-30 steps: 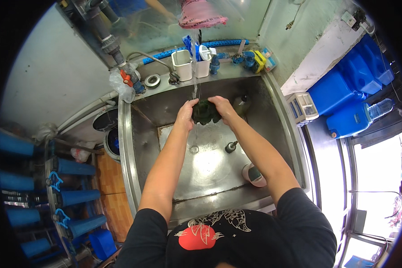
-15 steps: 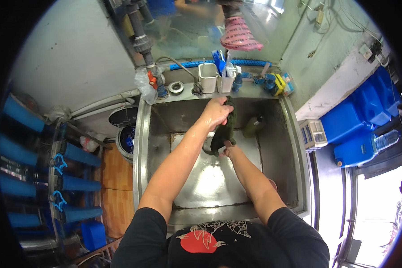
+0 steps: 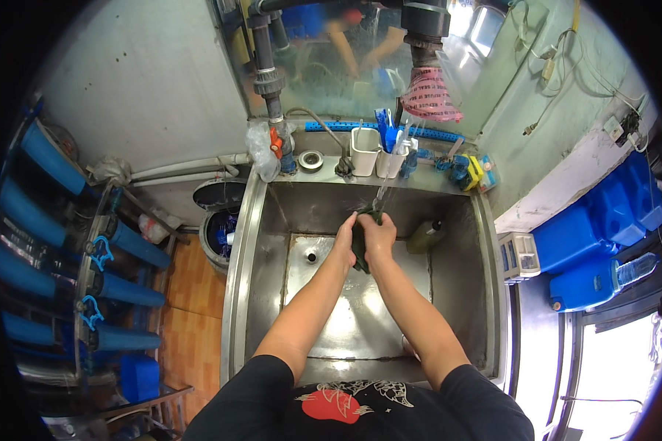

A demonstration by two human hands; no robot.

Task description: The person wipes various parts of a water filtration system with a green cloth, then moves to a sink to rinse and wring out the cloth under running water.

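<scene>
A dark green, soft cloth-like object (image 3: 361, 246) is being held above the deep stainless steel sink (image 3: 460, 309), under a thin stream of water (image 3: 383, 192). It is being pressed between the left hand (image 3: 343, 240) and the right hand (image 3: 379, 235), both closed around it from either side. Its long axis is running up and down between the palms, equally near to both.
</scene>
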